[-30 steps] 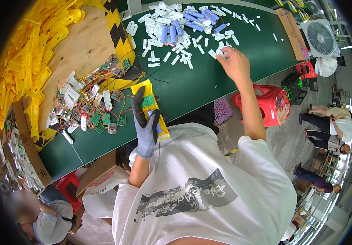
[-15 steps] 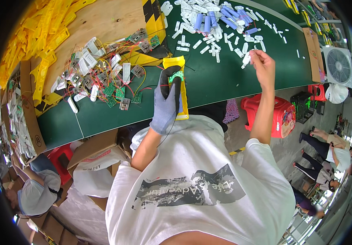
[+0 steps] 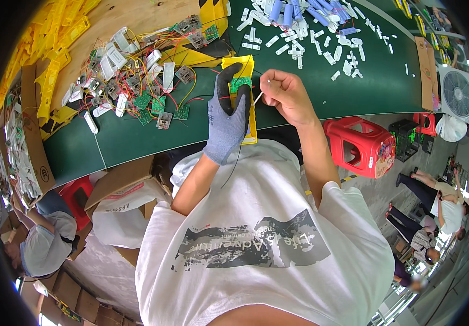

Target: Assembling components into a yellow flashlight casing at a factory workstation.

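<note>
Green table (image 3: 321, 92) w/ wired circuit boards (image 3: 136, 81) and white parts (image 3: 310, 32); red stool (image 3: 362, 146) on the workshop floor. Gloved left hand (image 3: 228, 117) grips a yellow housing (image 3: 243, 95); right hand (image 3: 287, 95) pinches a thin stick (image 3: 258, 98).

Bright, even daylight is seen throughout; shadows are soft. Straight edges are bent and darkened toward the fisheye rim.

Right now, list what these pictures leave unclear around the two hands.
- Head view: what the bare right hand pinches; only a thin pale stick tip shows, the fingers cover the rest.
- Green circuit board: its parts are too small, and the gloved left hand covers its lower side.
- Yellow holder: mostly hidden behind that glove.
- Pile of boards and wires: too tangled to count.
</note>
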The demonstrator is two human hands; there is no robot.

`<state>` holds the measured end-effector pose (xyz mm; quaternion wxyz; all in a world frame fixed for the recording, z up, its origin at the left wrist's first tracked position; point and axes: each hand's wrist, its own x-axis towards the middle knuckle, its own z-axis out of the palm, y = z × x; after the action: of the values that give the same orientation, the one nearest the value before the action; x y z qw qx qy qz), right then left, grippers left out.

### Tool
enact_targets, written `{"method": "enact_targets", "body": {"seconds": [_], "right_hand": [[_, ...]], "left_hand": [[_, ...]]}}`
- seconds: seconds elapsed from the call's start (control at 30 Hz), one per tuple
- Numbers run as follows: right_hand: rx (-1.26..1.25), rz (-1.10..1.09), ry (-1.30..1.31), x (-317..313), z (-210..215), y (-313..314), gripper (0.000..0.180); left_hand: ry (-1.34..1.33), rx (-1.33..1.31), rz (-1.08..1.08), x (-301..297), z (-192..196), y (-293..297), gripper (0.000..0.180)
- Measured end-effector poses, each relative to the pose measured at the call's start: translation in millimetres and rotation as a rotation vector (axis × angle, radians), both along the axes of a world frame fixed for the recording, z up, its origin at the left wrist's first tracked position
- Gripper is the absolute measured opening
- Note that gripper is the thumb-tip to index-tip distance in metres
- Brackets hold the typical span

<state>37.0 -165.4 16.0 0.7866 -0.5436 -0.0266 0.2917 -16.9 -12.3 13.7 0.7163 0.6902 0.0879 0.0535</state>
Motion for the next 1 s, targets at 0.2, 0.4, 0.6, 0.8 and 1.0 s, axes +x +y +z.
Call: {"method": "enact_targets", "body": {"seconds": [0.2, 0.4, 0.6, 0.8, 1.0], "right_hand": [[-0.166, 0.05, -0.089, 1.9, 2.7, 5.0, 0.01], [-0.179, 0.054, -0.139, 3.3, -4.9, 6.4, 0.013], [-0.268, -0.175, -0.273, -26.8, -1.7, 25.8, 0.03], [-0.387, -0.261, -0.397, -36.4, -1.8, 29.3, 0.032], [-0.486, -0.266, -0.513, -42.0, -2.5, 28.1, 0.031]], "left_hand": [[0.018, -0.016, -0.005, -2.3, -2.0, 0.5, 0.027], [-0.017, -0.045, 0.022, -1.4, -7.8, -1.6, 0.022], [-0.048, -0.064, 0.127, 0.5, -11.4, -9.1, 0.019], [-0.055, 0.008, 0.129, -1.5, -11.6, -10.2, 0.019], [-0.119, 0.088, 0.059, -4.0, -19.4, -10.8, 0.02]]}}
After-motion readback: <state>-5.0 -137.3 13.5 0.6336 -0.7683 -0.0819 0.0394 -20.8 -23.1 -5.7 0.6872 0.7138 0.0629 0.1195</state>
